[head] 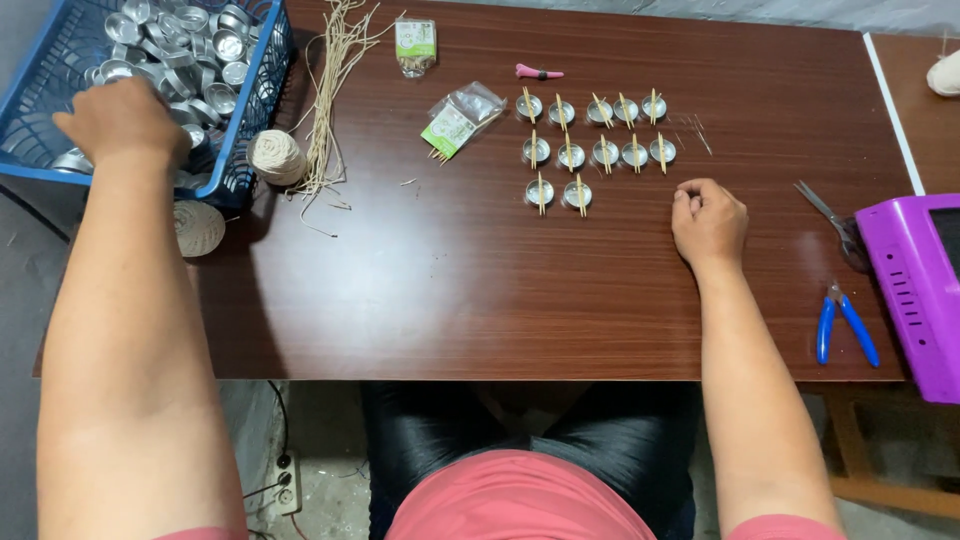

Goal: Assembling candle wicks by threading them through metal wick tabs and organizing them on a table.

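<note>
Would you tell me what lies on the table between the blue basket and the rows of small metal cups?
In the head view, between the basket and the cups lie a twine ball, loose wick strands and two small packets.

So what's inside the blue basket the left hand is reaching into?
The blue basket holds a heap of small round metal cups, shiny and empty. The left hand covers the cups under it, so whether it grips one cannot be seen; the basket's bottom is hidden too.

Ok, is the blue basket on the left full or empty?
Full, or nearly: the blue basket is heaped with small silver metal cups, and the left hand reaches into it.
</note>
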